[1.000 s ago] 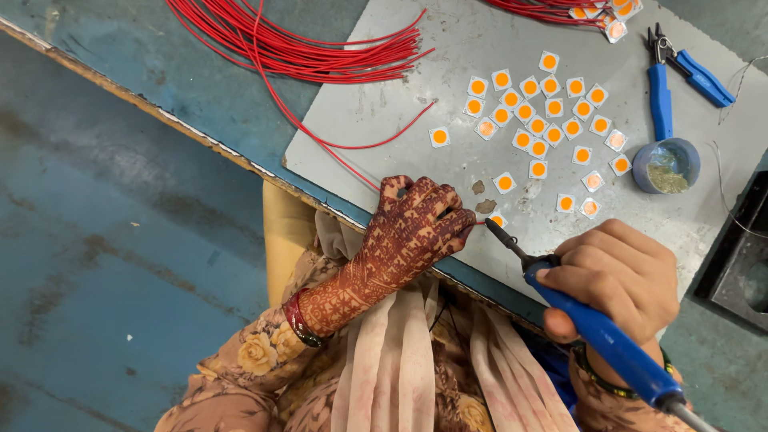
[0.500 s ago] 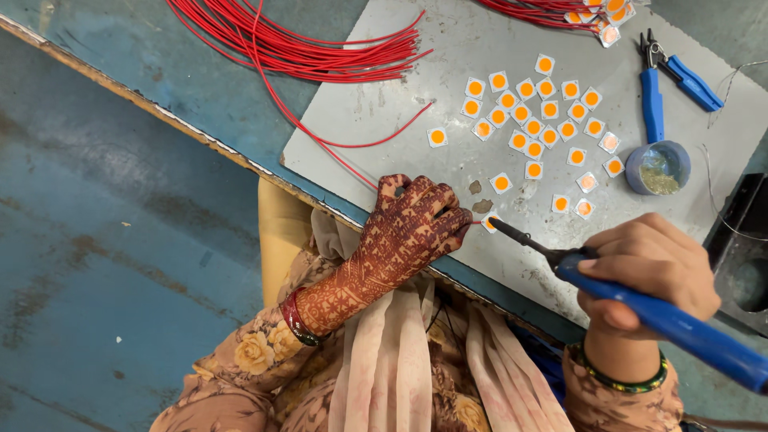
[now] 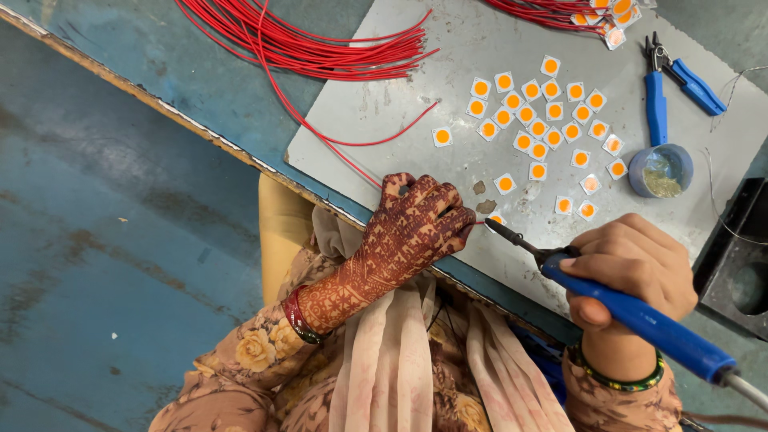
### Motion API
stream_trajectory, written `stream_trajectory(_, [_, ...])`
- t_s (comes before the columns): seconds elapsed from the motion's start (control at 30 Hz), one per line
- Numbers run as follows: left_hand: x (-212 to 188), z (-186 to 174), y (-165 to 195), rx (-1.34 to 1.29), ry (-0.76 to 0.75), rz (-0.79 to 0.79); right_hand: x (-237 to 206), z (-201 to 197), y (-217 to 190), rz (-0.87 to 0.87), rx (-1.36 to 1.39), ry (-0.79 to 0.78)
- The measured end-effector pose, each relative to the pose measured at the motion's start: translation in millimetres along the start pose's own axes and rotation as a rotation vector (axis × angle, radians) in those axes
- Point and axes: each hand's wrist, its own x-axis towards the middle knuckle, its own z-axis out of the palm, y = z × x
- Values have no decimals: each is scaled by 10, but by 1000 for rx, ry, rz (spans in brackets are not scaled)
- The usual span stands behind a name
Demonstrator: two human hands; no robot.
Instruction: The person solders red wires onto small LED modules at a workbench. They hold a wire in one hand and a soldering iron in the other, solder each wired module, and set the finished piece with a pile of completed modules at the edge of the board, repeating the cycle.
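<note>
the right hand [image 3: 632,268] has brought the blue soldering iron [image 3: 640,316], gripped tight, nearer the small square led chip [image 3: 497,218] at the grey board's [image 3: 400,120] near edge, where the left hand [image 3: 416,228] pinches a red wire [image 3: 320,132] end, so a slip could burn those fingertips.

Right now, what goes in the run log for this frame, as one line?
left hand: pinching red wire end at small square chip | right hand: gripping blue soldering iron, tip near chip | grey board: loose chips, blue pliers
</note>
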Motion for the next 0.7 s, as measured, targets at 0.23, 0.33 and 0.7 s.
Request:
stream_trajectory(0.23, [-12,-17,-8,-51,-25,-10,14,0,-64,89,-19,-34])
stream_trajectory(0.33, [-14,-10,-4,-86,-25,-23,23,5,-67,98,-11,-55])
stream_trajectory(0.7, [-24,-7,7,-22,-1,-2,35,16,-94,10,-23,-119])
